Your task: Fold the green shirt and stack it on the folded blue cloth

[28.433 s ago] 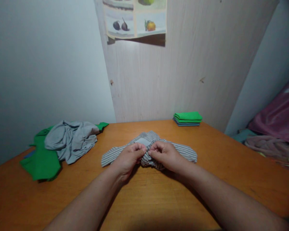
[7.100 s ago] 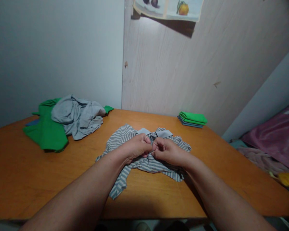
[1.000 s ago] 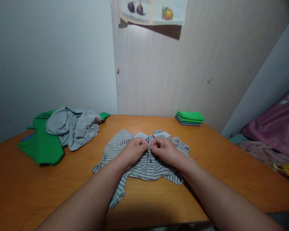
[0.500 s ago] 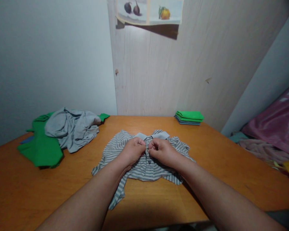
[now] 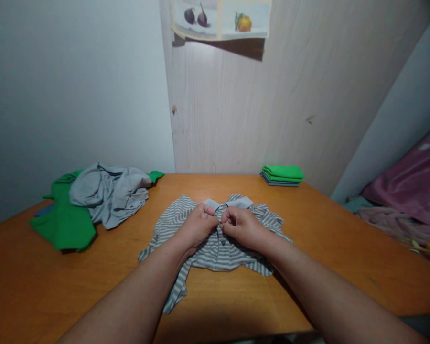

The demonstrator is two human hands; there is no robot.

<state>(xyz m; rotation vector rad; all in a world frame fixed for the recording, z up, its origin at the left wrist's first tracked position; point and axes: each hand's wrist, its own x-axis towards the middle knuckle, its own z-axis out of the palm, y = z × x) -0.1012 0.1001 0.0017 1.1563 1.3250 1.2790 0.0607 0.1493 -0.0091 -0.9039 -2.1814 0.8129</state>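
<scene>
A grey-and-white striped shirt lies front up on the table, its plain pale collar toward the wall. My left hand pinches the shirt's front opening just below the collar. Close beside it, my right hand is closed on the other side of the same opening, thumb and forefinger together. The fingertips of both hands almost meet and hide the spot between them. A small dark button shows on the front below my fingers. One sleeve trails toward the table's near edge.
On the left of the wooden table lies a loose heap with a grey garment over a green garment. A folded stack of green and blue-grey cloth sits at the back right. Pink fabric hangs beyond the right edge.
Much earlier the striped shirt was bunched up; now it lies spread with its collar visible. Over the last second both hands stay at the front opening with only slight finger movement.
</scene>
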